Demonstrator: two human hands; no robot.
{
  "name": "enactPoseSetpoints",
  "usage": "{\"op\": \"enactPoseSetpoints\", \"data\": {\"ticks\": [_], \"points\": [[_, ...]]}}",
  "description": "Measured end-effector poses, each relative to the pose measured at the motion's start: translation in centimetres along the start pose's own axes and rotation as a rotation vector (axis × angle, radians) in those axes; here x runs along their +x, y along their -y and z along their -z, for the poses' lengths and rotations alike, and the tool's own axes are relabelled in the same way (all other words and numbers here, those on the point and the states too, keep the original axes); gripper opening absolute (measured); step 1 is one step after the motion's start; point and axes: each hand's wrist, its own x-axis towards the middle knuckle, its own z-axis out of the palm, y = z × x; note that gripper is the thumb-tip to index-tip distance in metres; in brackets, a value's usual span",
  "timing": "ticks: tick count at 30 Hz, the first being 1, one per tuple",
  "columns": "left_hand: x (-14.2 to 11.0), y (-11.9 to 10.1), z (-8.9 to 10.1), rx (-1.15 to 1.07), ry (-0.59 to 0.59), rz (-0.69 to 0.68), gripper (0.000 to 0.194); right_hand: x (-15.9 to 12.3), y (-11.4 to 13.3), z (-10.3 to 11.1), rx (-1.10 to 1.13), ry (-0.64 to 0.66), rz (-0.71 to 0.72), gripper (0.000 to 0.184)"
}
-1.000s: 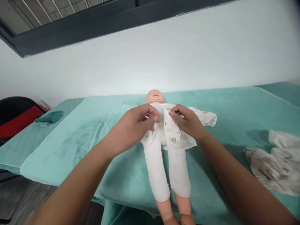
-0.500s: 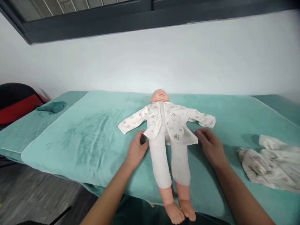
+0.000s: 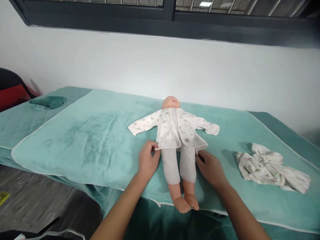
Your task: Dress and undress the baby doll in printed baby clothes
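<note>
Nearest, on the floor at lower left, a yellow patch (image 3: 3, 198) bears dark marks too small to read. The doll (image 3: 170, 166) lies face up on the green cover (image 3: 100, 146), its 2 bare feet toward the camera and 2 white-covered legs slightly apart. The left hand (image 3: 148, 162) pinches the lower corner of the patterned jacket (image 3: 167, 133) between thumb and forefinger. The right hand (image 3: 212, 169) has its fingers curled narrowly at the opposite hem, beside a leg; whether they grip cloth, I cannot tell. Compared with 0.5 s ago, the front panel on the left hand's side is spread straighter and lower, and the right hand has moved in closer to the leg. The jacket is open down the front, sleeves outstretched. Crumpled patterned cloth (image 3: 271, 170) lies well to the right. Beyond are the white wall (image 3: 150, 63) and dark window frame (image 3: 100, 20).
</note>
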Motion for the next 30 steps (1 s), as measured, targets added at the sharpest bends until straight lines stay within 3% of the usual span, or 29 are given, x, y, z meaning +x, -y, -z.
{"op": "enactPoseSetpoints", "data": {"ticks": [3, 6, 9, 11, 15, 18, 20, 24, 27, 30], "points": [[-0.5, 0.3, 0.4, 0.057, 0.086, -0.053, 0.006, -1.4, -0.6, 1.4, 0.012, 0.042, 0.016, 0.017], [-0.2, -0.3, 0.5, 0.09, 0.05, -0.144, 0.004, -1.2, -0.4, 2.8, 0.108, -0.11, -0.015, 0.032], [0.5, -1.5, 0.2, 0.17, 0.039, -0.275, 0.013, -0.3, 1.0, 3.6, 0.057, -0.19, 0.199, 0.047], [0.8, -2.3, 0.0, 0.23, 0.088, -0.344, 0.016, 0.2, 2.2, 3.6, -0.048, -0.151, 0.325, 0.038], [0.8, -3.5, 0.4, 0.205, 0.261, -0.473, 0.017, 1.0, 3.3, 4.2, -0.094, -0.082, 0.42, 0.024], [2.0, -3.8, 0.8, 0.1, 0.254, -0.373, 0.021, 2.2, 3.3, 5.5, -0.05, 0.099, 0.454, 0.023], [3.9, -3.9, 0.5, 0.052, 0.188, -0.225, 0.021, 3.8, 3.6, 6.2, -0.001, 0.116, 0.397, 0.034], [8.7, -5.1, -1.6, 0.103, 0.144, -0.029, 0.023, 9.2, 5.4, 6.1, 0.05, -0.037, 0.262, 0.037], [10.6, -7.0, -3.1, 0.173, 0.188, -0.027, 0.019, 13.8, 7.3, 5.1, 0.041, -0.059, 0.199, 0.03], [10.4, -8.4, -3.5, -0.028, 0.328, -0.133, 0.018, 17.7, 8.6, 4.4, -0.025, 0.035, 0.129, 0.026]]}}
